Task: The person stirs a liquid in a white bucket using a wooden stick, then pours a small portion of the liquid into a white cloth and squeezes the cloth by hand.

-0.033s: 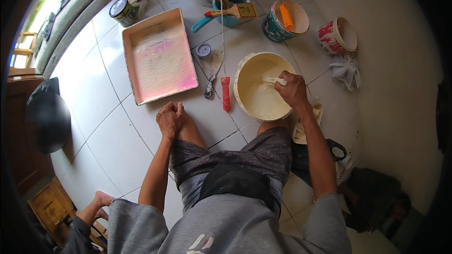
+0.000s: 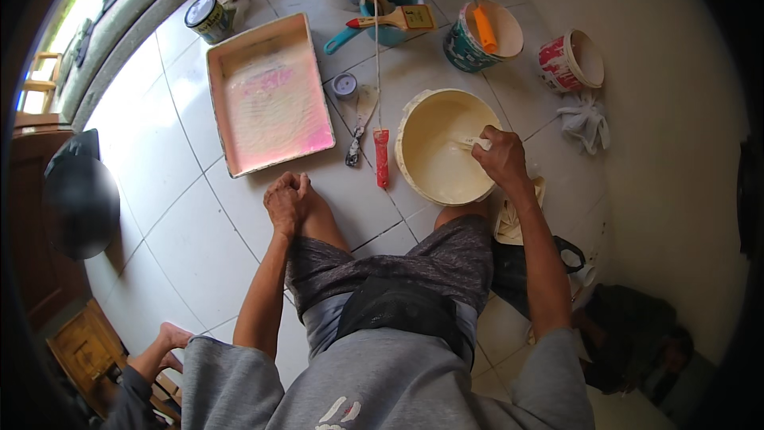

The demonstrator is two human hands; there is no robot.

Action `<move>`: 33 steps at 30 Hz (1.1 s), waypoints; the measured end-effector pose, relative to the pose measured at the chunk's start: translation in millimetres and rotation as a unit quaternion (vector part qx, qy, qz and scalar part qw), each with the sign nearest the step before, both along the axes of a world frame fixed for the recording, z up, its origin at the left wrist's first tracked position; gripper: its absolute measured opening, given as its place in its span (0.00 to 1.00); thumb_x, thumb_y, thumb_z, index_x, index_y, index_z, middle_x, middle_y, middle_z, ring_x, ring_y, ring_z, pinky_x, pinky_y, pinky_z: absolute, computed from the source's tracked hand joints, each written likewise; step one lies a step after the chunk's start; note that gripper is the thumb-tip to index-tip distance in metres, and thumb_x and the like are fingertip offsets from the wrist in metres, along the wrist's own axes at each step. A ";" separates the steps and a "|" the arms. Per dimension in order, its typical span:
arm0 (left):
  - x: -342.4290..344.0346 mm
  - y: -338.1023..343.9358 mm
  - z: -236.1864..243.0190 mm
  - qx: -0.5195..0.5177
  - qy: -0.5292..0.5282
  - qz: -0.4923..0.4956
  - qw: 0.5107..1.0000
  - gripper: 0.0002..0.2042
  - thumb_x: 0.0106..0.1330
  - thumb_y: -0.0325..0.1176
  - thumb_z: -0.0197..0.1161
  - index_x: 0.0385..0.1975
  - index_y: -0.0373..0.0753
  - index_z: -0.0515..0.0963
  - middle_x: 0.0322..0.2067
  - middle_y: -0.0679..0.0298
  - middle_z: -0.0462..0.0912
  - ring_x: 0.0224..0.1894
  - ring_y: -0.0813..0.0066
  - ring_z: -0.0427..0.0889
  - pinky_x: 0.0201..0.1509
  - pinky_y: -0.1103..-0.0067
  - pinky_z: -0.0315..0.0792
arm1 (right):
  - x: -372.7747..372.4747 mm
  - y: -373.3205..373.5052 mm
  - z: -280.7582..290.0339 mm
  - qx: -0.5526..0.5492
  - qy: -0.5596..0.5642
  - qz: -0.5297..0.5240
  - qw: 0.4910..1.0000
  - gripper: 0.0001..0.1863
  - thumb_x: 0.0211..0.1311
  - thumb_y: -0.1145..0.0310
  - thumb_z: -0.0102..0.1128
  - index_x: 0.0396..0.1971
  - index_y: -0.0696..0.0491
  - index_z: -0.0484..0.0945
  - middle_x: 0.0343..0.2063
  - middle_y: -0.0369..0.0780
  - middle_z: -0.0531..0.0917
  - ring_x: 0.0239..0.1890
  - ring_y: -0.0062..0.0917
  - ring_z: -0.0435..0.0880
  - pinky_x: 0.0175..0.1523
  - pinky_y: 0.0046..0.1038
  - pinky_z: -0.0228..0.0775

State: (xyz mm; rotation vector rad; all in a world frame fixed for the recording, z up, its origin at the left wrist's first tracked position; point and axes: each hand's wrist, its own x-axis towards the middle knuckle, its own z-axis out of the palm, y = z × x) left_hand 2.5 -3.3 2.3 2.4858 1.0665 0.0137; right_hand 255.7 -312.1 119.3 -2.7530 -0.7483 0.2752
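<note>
Pinching white stirrer (image 2: 465, 144) in curled fingers of right hand (image 2: 503, 161), over right side of cream bucket (image 2: 415, 129); angling stirrer leftward inside bucket, can't tell how deep; resting left hand (image 2: 285, 200) on left knee (image 2: 320, 220), well left of bucket, just short of paint tray (image 2: 218, 103); can't tell whether spread or closed; red-handled tool (image 2: 381, 158) between left hand and bucket.

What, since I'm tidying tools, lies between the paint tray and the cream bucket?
Between the paint tray and the cream bucket, the head view shows a small round container, a dark-handled scraper and a red-handled tool.
</note>
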 end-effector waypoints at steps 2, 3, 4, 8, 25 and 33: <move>-3.4 1.2 -1.5 0.009 0.004 0.001 1.000 0.18 0.62 0.48 0.59 0.19 0.41 0.74 0.22 0.60 0.81 0.29 0.60 0.80 0.39 0.69 0.71 | -9.7 -9.3 6.0 -0.004 0.039 0.003 0.999 0.14 0.46 0.65 0.64 0.31 0.60 0.80 0.23 0.52 0.81 0.28 0.43 0.83 0.38 0.36 0.74; -2.9 1.7 -0.7 -0.003 0.000 0.000 1.000 0.19 0.61 0.50 0.59 0.20 0.40 0.75 0.23 0.58 0.81 0.30 0.58 0.81 0.38 0.67 0.72 | -15.9 -13.5 11.1 -0.007 0.074 0.002 0.997 0.15 0.45 0.65 0.64 0.31 0.60 0.80 0.22 0.52 0.81 0.28 0.43 0.83 0.38 0.36 0.74; -2.8 2.0 0.2 -0.015 -0.003 -0.001 1.000 0.20 0.61 0.52 0.59 0.21 0.38 0.77 0.24 0.57 0.82 0.30 0.56 0.81 0.38 0.65 0.72 | -24.9 -13.5 14.9 0.015 0.103 0.001 0.995 0.14 0.45 0.65 0.63 0.30 0.60 0.80 0.20 0.52 0.80 0.26 0.43 0.82 0.36 0.36 0.74; 0.0 1.3 2.2 -0.017 -0.012 -0.004 1.000 0.20 0.61 0.52 0.59 0.20 0.38 0.77 0.24 0.57 0.82 0.30 0.56 0.81 0.38 0.65 0.72 | -40.1 1.1 3.3 0.113 0.129 0.032 0.985 0.14 0.43 0.66 0.63 0.29 0.60 0.80 0.18 0.50 0.79 0.24 0.41 0.81 0.35 0.35 0.74; -5.0 4.4 -7.3 -0.016 -0.008 -0.006 1.000 0.20 0.61 0.52 0.58 0.21 0.39 0.76 0.23 0.57 0.81 0.30 0.57 0.81 0.38 0.66 0.72 | 18.9 22.6 -0.4 0.058 0.008 0.036 0.998 0.13 0.46 0.66 0.64 0.29 0.59 0.78 0.26 0.51 0.81 0.33 0.45 0.82 0.42 0.40 0.73; 30.3 -16.2 -2.2 -0.089 -0.025 -0.031 0.995 0.18 0.64 0.49 0.56 0.30 0.37 0.76 0.27 0.57 0.82 0.32 0.61 0.82 0.37 0.69 0.73 | 11.0 -10.7 27.3 -0.146 0.133 -0.072 0.978 0.16 0.48 0.62 0.64 0.31 0.61 0.80 0.33 0.52 0.83 0.38 0.44 0.82 0.46 0.39 0.74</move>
